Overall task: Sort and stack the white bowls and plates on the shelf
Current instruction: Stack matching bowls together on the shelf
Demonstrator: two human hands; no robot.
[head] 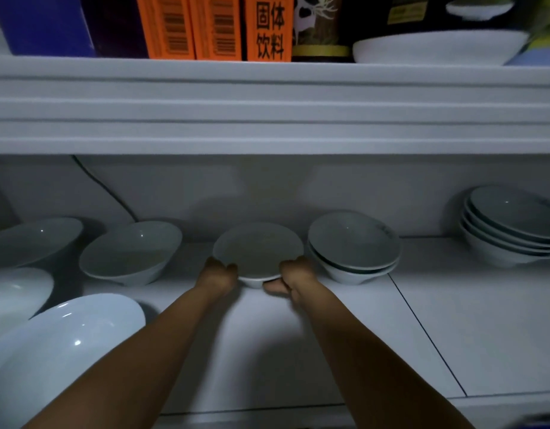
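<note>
Left hand (219, 274) is curled round the near-left rim of the bowl (258, 249), fingers wrapped at the edge. Right hand (293, 277) is curled on the near-right side, with one digit showing under the bowl's foot. So the bowl is gripped from both sides, at the middle of the shelf (422, 320), its mouth tipped toward the camera. Whether its foot is touching the shelf cannot be told.

Just to its right a stack (354, 246) of nested bowls is seen, close but apart. Further right, well apart, is a taller stack (512, 227). To the left a lone bowl (131, 252) is set, with an edge bowl (32, 239) beyond it. Plates (66, 345) are laid at the near left.

Up on the upper shelf (267, 88) orange boxes (218, 26) are stood, and a white dish (437, 46) is set to their right.
</note>
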